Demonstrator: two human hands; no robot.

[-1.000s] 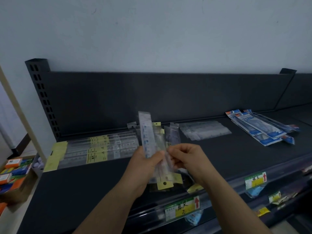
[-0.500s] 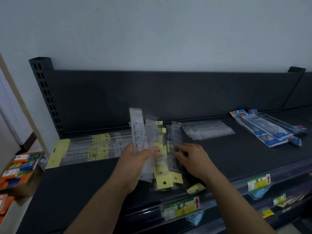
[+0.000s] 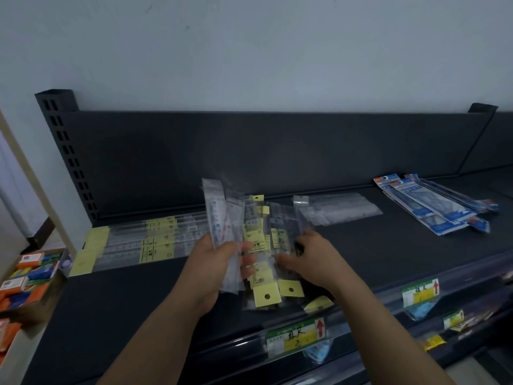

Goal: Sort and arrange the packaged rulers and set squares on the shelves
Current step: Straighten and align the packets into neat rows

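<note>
While my left hand (image 3: 213, 269) grips a fan of clear ruler packets (image 3: 220, 218) upright, my right hand (image 3: 312, 259) just beside it curls thumb and fingers onto the yellow-tagged pile (image 3: 266, 297), which lies on the shelf (image 3: 133, 307) beneath both hands. Long rulers (image 3: 144, 243) lie left of the left hand, and blue packets (image 3: 433, 208) lie well right of the right.

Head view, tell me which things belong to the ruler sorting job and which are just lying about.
Job: clear ruler packs in the left hand; yellow-tagged pile at the right hand; long rulers at left; flat clear packs; blue packs.
Lying about: carton of orange and blue boxes, lower left; price labels on the shelf edge.
</note>
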